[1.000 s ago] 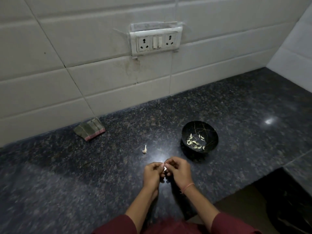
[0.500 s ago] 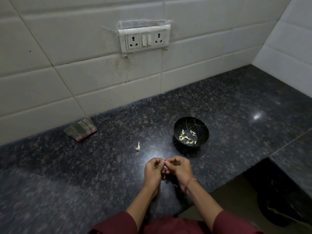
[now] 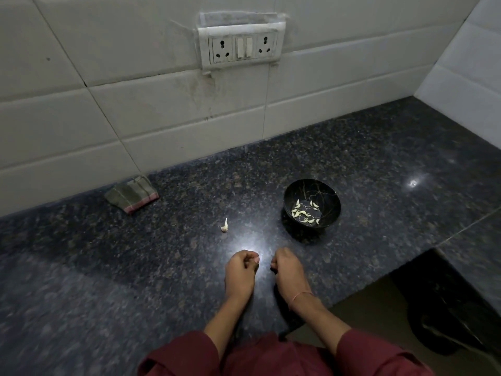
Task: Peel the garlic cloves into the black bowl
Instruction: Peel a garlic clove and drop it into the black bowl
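Left hand (image 3: 240, 274) and right hand (image 3: 287, 272) sit slightly apart over the dark countertop (image 3: 108, 267), fingers curled in; whether either holds anything cannot be determined. The black bowl (image 3: 326, 192) stands just beyond the right hand, with peeled cloves (image 3: 305, 214) inside. 1 unpeeled clove (image 3: 224, 226) lies on the countertop, left of the bowl.

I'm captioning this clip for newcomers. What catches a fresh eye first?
The black bowl stands right of centre on the dark counter, pale peeled cloves inside. Nearer the camera, the left hand and right hand are apart, fingers curled; one unpeeled clove lies alone left of the bowl.
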